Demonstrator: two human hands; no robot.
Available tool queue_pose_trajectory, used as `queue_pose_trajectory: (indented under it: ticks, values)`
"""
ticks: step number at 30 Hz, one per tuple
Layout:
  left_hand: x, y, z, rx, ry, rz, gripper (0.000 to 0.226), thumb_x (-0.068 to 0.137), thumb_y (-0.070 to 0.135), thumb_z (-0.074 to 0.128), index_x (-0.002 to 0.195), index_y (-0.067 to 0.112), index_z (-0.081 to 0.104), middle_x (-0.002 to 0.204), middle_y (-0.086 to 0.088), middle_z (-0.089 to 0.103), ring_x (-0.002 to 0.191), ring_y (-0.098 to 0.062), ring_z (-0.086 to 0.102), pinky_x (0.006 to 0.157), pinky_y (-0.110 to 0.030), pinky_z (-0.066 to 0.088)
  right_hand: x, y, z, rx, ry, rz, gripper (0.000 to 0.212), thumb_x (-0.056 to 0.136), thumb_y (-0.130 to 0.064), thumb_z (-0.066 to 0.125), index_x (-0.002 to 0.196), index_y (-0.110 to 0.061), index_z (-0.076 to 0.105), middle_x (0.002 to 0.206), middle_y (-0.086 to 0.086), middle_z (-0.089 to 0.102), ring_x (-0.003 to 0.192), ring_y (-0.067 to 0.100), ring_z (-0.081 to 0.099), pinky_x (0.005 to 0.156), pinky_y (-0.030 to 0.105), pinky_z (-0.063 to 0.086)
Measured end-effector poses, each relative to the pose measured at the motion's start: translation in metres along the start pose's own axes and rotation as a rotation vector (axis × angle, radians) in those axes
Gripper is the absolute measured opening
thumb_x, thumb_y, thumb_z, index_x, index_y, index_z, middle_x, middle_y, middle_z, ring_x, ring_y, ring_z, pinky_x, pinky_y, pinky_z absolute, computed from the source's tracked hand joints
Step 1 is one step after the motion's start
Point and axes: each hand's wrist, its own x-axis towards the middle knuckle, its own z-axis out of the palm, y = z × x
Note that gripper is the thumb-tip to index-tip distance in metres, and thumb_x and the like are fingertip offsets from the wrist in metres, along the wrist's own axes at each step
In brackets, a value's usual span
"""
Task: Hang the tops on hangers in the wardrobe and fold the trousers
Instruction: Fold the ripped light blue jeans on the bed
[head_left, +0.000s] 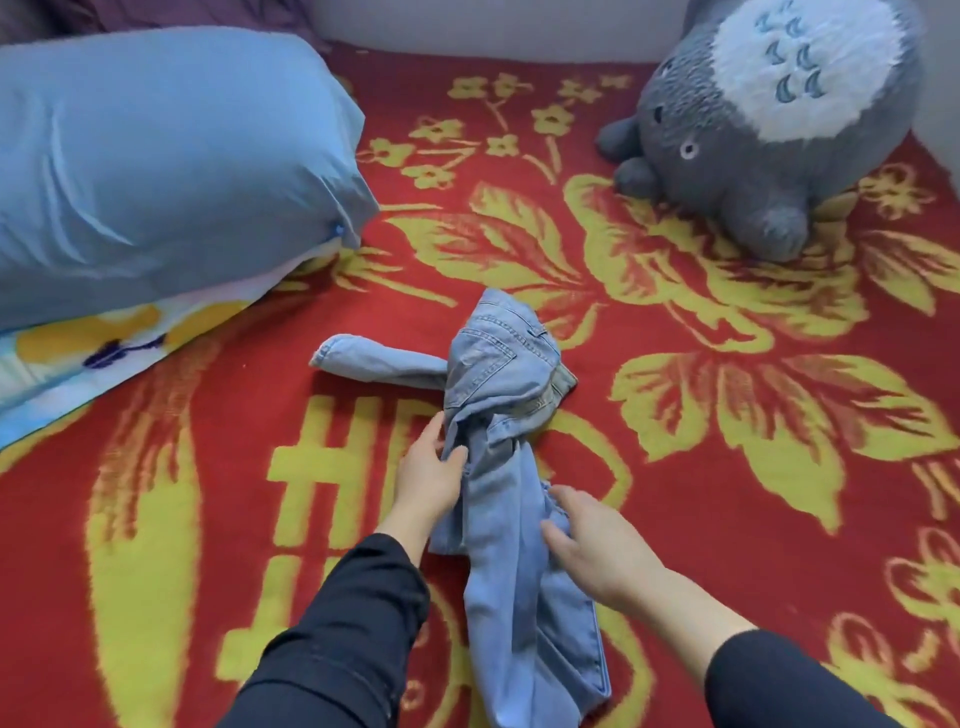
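Note:
A pair of light blue jeans (498, 395) lies bunched and twisted on the red and yellow flowered blanket (727, 467). The waist end with a back pocket is heaped at the far side, one leg sticks out to the left, and the other leg runs toward me. My left hand (428, 475) pinches the gathered denim at the twist in the middle. My right hand (597, 545) rests on the near leg with its fingers curled into the fabric. Both arms wear black sleeves. No tops, hangers or wardrobe are in view.
A big blue pillow (156, 171) lies at the far left on a folded floral quilt (104, 358). A grey and white plush toy (769, 130) sits at the far right. A pale wall or headboard (493, 26) runs along the back.

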Motion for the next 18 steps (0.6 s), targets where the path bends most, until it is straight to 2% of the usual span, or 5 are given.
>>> queue_pose_trajectory:
  ticks: [4, 9, 11, 14, 18]
  values:
    - [-0.004, -0.009, 0.002, -0.162, -0.251, 0.035, 0.052, 0.089, -0.004, 0.039, 0.119, 0.027, 0.068, 0.083, 0.010, 0.068, 0.060, -0.010, 0.056, 0.058, -0.021, 0.046, 0.039, -0.007, -0.006, 0.463, 0.167, 0.174, 0.042, 0.095, -0.041, 0.047, 0.130, -0.018, 0.050, 0.129, 0.002, 0.057, 0.118, 0.021, 0.053, 0.096, 0.035, 0.041]
    - [-0.047, -0.012, 0.002, -0.006, -0.684, 0.103, 0.051, 0.085, -0.003, 0.041, 0.107, 0.029, 0.073, 0.084, 0.015, 0.062, 0.078, -0.002, 0.054, 0.081, -0.024, 0.049, 0.076, -0.027, -0.025, 1.135, 0.252, 0.512, 0.062, 0.078, -0.055, 0.067, 0.121, -0.011, 0.059, 0.112, 0.002, 0.066, 0.102, 0.023, 0.063, 0.096, 0.044, 0.048]
    - [-0.063, -0.013, 0.002, 0.045, -0.811, 0.100, 0.046, 0.081, 0.001, 0.044, 0.099, 0.030, 0.075, 0.071, 0.021, 0.054, 0.063, 0.003, 0.044, 0.064, -0.017, 0.041, 0.076, -0.031, -0.026, 1.173, 0.281, 0.570, 0.067, 0.070, -0.041, 0.079, 0.120, -0.002, 0.057, 0.105, 0.005, 0.065, 0.093, 0.025, 0.064, 0.088, 0.042, 0.051]
    - [-0.081, -0.018, -0.008, 0.061, -0.938, 0.002, 0.042, 0.077, 0.009, 0.048, 0.091, 0.037, 0.075, 0.068, 0.006, 0.047, 0.062, -0.014, 0.034, 0.059, -0.024, 0.032, 0.060, -0.032, -0.028, 1.115, 0.200, 0.525, 0.029, 0.067, -0.007, 0.074, 0.095, -0.007, 0.067, 0.084, 0.012, 0.066, 0.071, 0.025, 0.062, 0.068, 0.036, 0.051]
    - [-0.087, -0.012, -0.036, 0.177, -0.366, -0.082, 0.032, 0.076, 0.007, 0.052, 0.075, 0.032, 0.073, 0.069, 0.002, 0.064, 0.061, -0.018, 0.052, 0.057, -0.025, 0.039, 0.006, -0.023, -0.051, 0.867, 0.041, 0.129, 0.026, 0.062, -0.004, 0.060, 0.081, -0.017, 0.071, 0.074, 0.002, 0.063, 0.070, 0.016, 0.055, 0.066, 0.030, 0.044]
